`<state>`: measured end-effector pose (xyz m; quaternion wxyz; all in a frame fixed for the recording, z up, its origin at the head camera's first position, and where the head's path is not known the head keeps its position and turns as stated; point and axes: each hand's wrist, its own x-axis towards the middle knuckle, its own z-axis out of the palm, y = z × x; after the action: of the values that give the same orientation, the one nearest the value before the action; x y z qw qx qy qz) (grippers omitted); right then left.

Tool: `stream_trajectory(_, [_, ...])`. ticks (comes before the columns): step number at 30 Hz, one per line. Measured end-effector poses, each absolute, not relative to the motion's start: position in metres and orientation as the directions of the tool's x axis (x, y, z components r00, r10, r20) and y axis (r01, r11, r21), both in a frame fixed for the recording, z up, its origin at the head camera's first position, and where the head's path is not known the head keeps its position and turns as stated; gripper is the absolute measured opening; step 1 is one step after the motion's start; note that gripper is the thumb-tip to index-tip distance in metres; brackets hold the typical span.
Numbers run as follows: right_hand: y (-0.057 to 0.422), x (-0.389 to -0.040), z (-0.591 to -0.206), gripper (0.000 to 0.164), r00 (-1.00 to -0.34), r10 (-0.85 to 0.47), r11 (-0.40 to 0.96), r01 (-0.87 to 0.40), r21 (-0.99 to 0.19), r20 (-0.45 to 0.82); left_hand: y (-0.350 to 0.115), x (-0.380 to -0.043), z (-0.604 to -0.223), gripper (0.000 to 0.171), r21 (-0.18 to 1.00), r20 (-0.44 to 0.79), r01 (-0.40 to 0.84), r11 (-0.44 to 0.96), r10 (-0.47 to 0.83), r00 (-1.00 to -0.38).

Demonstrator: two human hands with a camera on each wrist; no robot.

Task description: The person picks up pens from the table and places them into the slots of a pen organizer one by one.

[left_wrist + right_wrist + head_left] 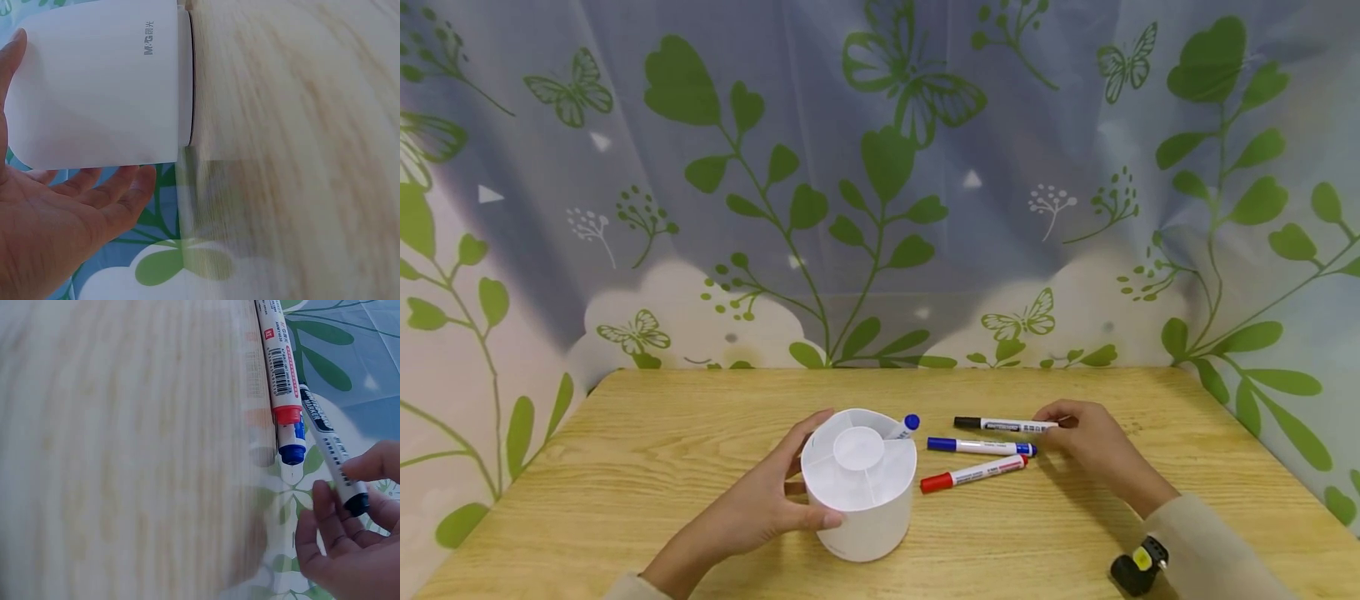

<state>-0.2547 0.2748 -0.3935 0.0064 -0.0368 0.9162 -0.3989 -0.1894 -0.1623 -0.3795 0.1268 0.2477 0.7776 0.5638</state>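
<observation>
A white round pen holder point(868, 529) with several compartments stands upright on the table, one blue-ended marker point(911, 423) leaning in its right rear section. My left hand point(760, 508) holds the holder from the left, thumb on the front and fingers round the far side. In the left wrist view the same holder point(100, 81) shows small print near its base. My right hand point(1093, 442) pinches a black marker point(1000, 425) by its right end. The right wrist view shows the thumb on that black marker point(331, 450), its cap end pointing away.
A blue marker point(981, 447) and a red marker point(973, 474) lie between the holder and my right hand, on the wooden table point(700, 433). A patterned curtain point(880, 208) hangs behind the table. A small black device point(1138, 567) is by the right sleeve.
</observation>
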Motion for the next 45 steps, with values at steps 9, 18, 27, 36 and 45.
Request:
stream_trajectory(9, [0.273,-0.251,-0.39,0.027,-0.998,-0.035,0.53,-0.063,-0.846,0.052,-0.162,-0.19,-0.38,0.106,0.94,0.085,0.243,0.24,0.525,-0.847])
stream_trajectory(18, [0.268,-0.25,-0.384,0.025,-0.998,0.028,0.325,-0.045,-0.945,0.057,-0.162,-0.19,-0.38,0.106,0.938,0.094,0.253,0.237,0.527,-0.845])
stream_trajectory(27, [0.265,-0.246,-0.375,0.02,-0.99,0.022,0.137,-0.136,-0.981,0.141,-0.162,-0.188,-0.379,0.106,0.935,0.102,0.264,0.237,0.534,-0.839])
stream_trajectory(36, [0.258,-0.243,-0.37,0.022,-0.978,0.016,0.046,-0.209,-0.977,0.21,-0.161,-0.19,-0.381,0.105,0.937,0.089,0.249,0.247,0.52,-0.85])
stream_trajectory(45, [0.254,-0.24,-0.365,0.021,-0.961,0.055,0.036,-0.271,-0.962,0.273,-0.163,-0.189,-0.379,0.107,0.934,0.088,0.254,0.252,0.527,-0.845])
